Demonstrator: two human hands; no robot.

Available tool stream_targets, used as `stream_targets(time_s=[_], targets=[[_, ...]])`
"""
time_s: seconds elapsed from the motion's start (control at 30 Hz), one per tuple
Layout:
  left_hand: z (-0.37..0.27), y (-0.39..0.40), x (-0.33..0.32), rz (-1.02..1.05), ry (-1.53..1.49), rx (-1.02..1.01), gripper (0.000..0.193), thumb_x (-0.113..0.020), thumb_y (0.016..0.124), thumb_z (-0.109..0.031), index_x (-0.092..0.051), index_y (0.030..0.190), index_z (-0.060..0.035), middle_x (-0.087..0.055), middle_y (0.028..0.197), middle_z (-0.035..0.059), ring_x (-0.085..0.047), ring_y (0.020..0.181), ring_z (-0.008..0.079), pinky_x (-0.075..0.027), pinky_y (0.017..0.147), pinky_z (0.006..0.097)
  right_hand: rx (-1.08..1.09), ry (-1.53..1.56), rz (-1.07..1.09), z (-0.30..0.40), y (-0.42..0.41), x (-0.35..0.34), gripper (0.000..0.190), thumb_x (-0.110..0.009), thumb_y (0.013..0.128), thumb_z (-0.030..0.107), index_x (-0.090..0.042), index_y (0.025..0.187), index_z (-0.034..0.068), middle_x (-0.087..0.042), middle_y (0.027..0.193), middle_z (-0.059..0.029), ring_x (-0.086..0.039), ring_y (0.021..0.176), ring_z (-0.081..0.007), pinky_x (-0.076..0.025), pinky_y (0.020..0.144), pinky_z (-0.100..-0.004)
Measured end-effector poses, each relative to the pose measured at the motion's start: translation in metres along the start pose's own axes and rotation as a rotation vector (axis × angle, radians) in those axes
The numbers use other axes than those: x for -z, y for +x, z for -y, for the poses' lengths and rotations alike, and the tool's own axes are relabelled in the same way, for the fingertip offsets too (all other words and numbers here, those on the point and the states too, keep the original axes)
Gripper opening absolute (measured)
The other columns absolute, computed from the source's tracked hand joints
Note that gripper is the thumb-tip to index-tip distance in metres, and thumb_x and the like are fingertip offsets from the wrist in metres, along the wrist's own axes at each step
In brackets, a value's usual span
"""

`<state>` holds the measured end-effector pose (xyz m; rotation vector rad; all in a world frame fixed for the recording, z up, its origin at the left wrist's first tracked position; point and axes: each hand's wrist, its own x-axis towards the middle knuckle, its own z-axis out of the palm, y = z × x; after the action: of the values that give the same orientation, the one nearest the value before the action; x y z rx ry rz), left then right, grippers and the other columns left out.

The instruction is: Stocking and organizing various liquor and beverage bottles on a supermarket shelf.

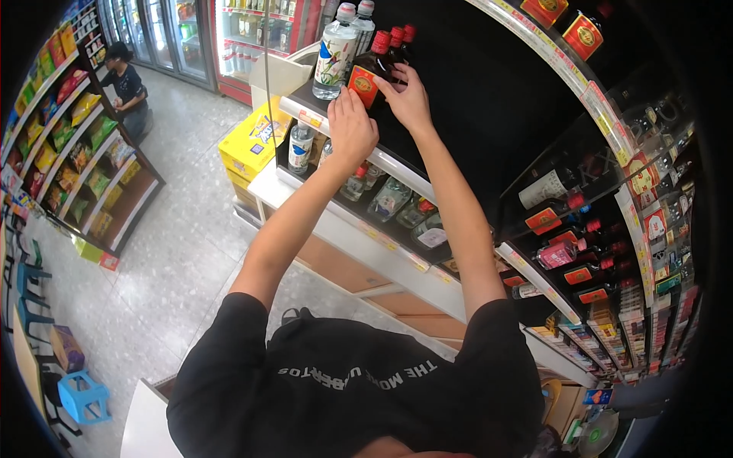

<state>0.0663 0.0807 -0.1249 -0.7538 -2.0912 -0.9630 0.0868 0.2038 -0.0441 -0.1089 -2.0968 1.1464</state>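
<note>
A dark glass bottle with an orange-red label and red cap (364, 83) stands upright near the front edge of a black shelf. My left hand (351, 123) lies against the lower left of this bottle and the shelf's front edge, fingers together. At its right side is my right hand (408, 97), with thumb near the label and fingers curved round towards the back; how firmly it grips is not plain. Just left stands a clear bottle with a white, blue and green label (333, 57). More red-capped bottles (408, 35) stand behind in a row.
Below, a lower shelf holds clear bottles (390, 199). Yellow cartons (249, 143) are stacked at the unit's left end. Bottles fill shelves on the right (564, 255). A person (125, 86) crouches by the snack rack (86, 149) at the upper left. Blue plastic stools (85, 396) stand lower left.
</note>
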Motion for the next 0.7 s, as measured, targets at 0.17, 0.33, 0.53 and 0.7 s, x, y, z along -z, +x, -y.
stream_targets(time_s=[0.17, 0.33, 0.53, 0.7], targets=[[0.0, -0.014, 0.011, -0.038, -0.035, 0.001, 0.068, -0.062, 0.083, -0.015, -0.039, 0.139, 0.0168, -0.038, 0.149, 0.034, -0.039, 0.139, 0.0439, -0.024, 0.118, 0.0528, 0.238, -0.153, -0.097, 0.026, -0.06, 0.018, 0.036, -0.069, 0.095, 0.014, -0.059, 0.126, -0.001, -0.066, 0.114, -0.0173, -0.068, 0.101, -0.0222, -0.057, 0.071, -0.0293], [-0.037, -0.086, 0.043, -0.033, -0.343, -0.045, 0.062, -0.059, 0.091, -0.011, -0.036, 0.144, 0.0121, -0.033, 0.153, 0.0342, -0.034, 0.141, 0.0498, -0.023, 0.117, 0.0561, 0.243, 0.095, -0.052, 0.039, -0.162, 0.04, 0.019, -0.057, 0.099, 0.004, -0.063, 0.116, -0.001, -0.07, 0.103, -0.0115, -0.07, 0.092, -0.0181, -0.055, 0.078, -0.0299], [-0.062, -0.201, 0.058, 0.12, -0.721, -0.003, 0.056, -0.059, 0.093, -0.012, -0.038, 0.141, 0.0079, -0.042, 0.137, 0.0327, -0.043, 0.125, 0.0477, -0.036, 0.105, 0.0509, -0.011, 0.161, 0.074, 0.03, -0.258, 0.014, 0.019, -0.058, 0.099, 0.008, -0.066, 0.115, 0.0, -0.071, 0.099, -0.009, -0.065, 0.091, -0.0146, -0.051, 0.08, -0.0271], [-0.077, -0.235, 0.083, 0.572, -0.928, 0.403, 0.057, -0.063, 0.092, -0.01, -0.041, 0.143, 0.0034, -0.052, 0.136, 0.027, -0.058, 0.12, 0.0328, -0.049, 0.093, 0.0361, -0.288, 0.343, -0.018, -0.002, -0.315, 0.019, 0.02, -0.058, 0.1, 0.009, -0.066, 0.116, 0.0, -0.071, 0.106, -0.0077, -0.065, 0.092, -0.0112, -0.052, 0.08, -0.0262]])
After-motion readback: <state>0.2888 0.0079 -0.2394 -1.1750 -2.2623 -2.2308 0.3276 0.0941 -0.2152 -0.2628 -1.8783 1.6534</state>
